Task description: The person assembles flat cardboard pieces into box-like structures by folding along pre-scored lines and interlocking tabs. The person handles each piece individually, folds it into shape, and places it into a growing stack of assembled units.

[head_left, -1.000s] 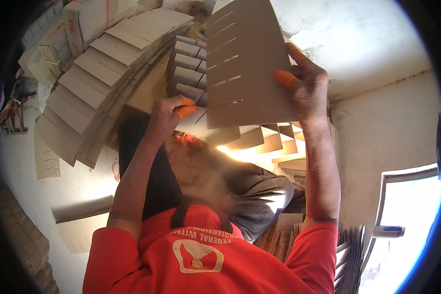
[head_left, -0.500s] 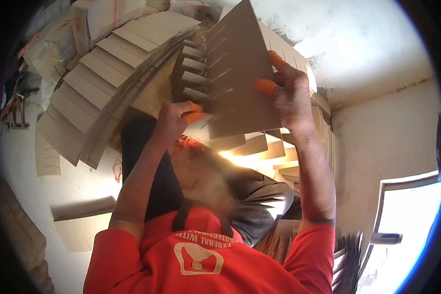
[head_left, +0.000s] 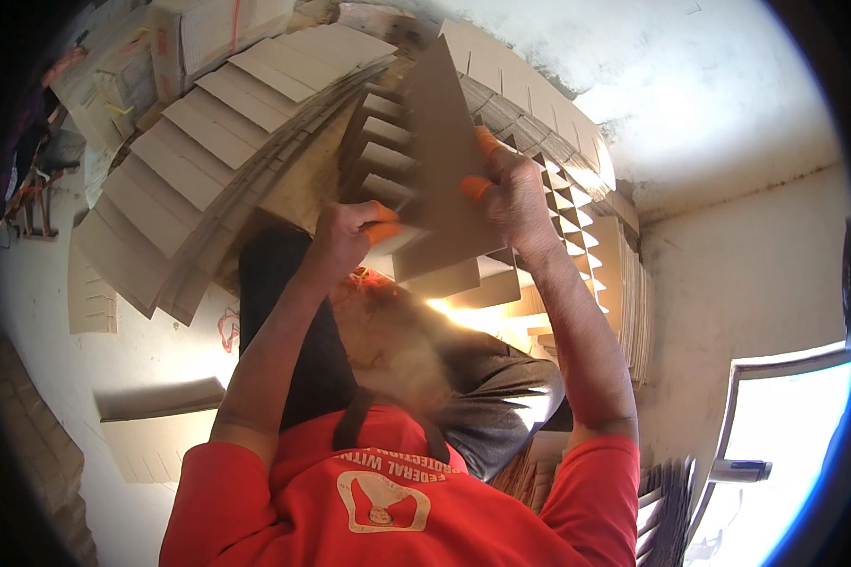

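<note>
My right hand [head_left: 517,194] grips a large brown cardboard divider sheet [head_left: 440,156] by its right edge, with orange covers on the thumb and a finger. The sheet stands tilted and blurred above an assembled cardboard divider grid [head_left: 577,236], whose cells show to its right. At its left, several cardboard strips [head_left: 383,132] stick out in a row. My left hand [head_left: 342,238], also with orange finger covers, is closed in a pinch on the blurred pale end of a cardboard strip [head_left: 392,240]. The sheet's lower slots are hard to make out.
Fanned stacks of cardboard sheets [head_left: 184,151] lie at the left. More slotted sheets [head_left: 529,85] stand behind the grid against the wall. Cardboard boxes [head_left: 208,38] sit at the far left. A bright window [head_left: 775,454] is at the right. My bent legs [head_left: 492,378] are below the grid.
My right hand has moved left and slightly down with the sheet, which now shows narrower and lower. More of the grid shows at its right. My left hand has moved little.
</note>
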A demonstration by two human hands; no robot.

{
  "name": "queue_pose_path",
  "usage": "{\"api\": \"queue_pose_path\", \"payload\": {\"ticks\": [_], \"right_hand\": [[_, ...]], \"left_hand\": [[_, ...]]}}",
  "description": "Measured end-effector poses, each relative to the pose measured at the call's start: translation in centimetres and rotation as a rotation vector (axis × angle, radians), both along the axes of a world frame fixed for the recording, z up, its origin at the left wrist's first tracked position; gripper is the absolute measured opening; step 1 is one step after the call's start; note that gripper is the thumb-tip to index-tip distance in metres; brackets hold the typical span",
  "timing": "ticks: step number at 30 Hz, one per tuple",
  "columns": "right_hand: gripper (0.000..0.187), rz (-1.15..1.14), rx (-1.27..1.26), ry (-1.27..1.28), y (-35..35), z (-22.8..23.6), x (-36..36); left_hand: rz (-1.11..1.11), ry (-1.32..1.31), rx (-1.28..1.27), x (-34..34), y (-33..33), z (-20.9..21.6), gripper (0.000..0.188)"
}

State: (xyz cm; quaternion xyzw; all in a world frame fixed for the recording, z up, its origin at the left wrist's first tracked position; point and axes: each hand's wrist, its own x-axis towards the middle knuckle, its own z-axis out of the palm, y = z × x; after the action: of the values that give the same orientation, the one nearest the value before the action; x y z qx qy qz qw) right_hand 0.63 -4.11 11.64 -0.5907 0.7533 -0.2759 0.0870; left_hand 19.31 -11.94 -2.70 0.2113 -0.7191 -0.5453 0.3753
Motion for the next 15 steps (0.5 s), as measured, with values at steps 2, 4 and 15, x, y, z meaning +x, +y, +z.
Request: {"api": "queue_pose_path", "payload": {"ticks": [2,4,15], "right_hand": [[0.061,-0.002,0.070,-0.081,-0.4,1.1,0.0],[0.061,0.021,0.121,-0.133,-1.0,2.1,0.1],[0.044,0.117,0.270,-0.023,-3.8,2.5,0.3]], "left_hand": [[-0.005,0.005,0.000,0.0,-0.1,-0.3,0.017],[-0.003,0.001,-0.020,0.1,-0.3,-0.4,0.017],[-0.024,0.016,-0.010,-0.1,-0.4,-0.1,0.015]]}}
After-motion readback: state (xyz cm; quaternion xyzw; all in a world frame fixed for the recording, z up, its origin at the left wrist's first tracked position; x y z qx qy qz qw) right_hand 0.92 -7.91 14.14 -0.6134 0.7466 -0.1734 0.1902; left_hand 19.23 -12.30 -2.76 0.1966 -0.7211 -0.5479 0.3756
